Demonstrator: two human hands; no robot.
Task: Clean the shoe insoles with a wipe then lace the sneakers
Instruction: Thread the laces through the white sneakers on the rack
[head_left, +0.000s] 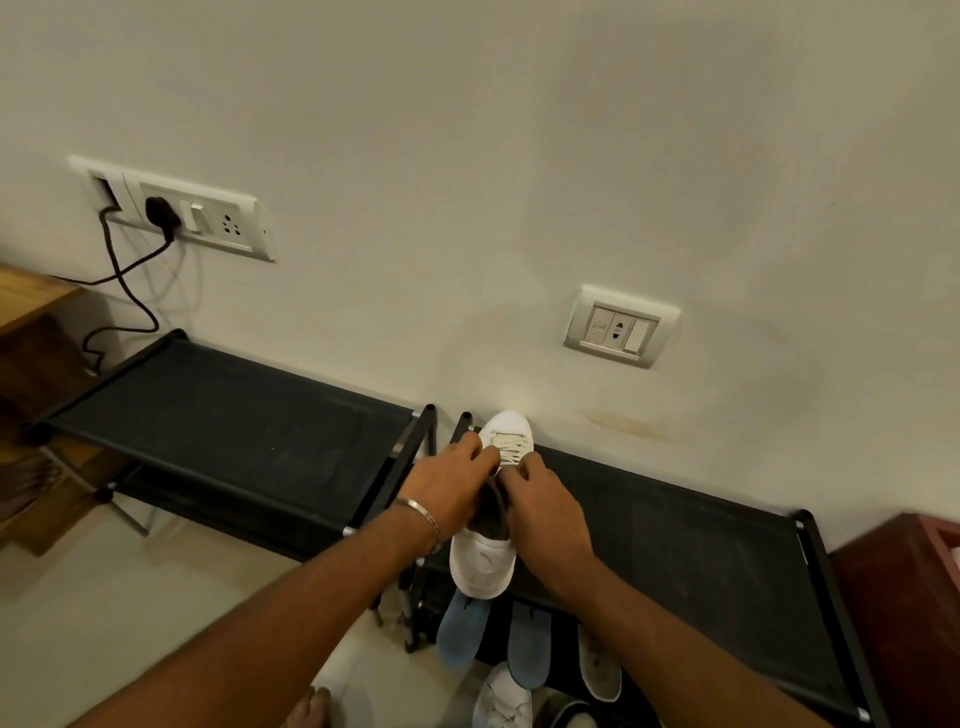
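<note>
While you lean over them, two low black fabric-topped shoe racks stand side by side against the pale wall, the left shoe rack bare on top and the right shoe rack carrying the white leather sneaker at its left end. That sneaker points toe-first at the wall, its heel hanging just over the rack's front edge. Below it, on the floor, two blue insoles lie side by side, with a white insole to their right and a second white sneaker near the bottom edge.

Your left hand, a silver bracelet on its wrist, sits on the shoe's left side with fingers curled, pinching the cream shoelace. Your right hand mirrors it on the right side, fingertips pinched on the same lace just above the tongue. A white switch plate sits on the wall above.
</note>
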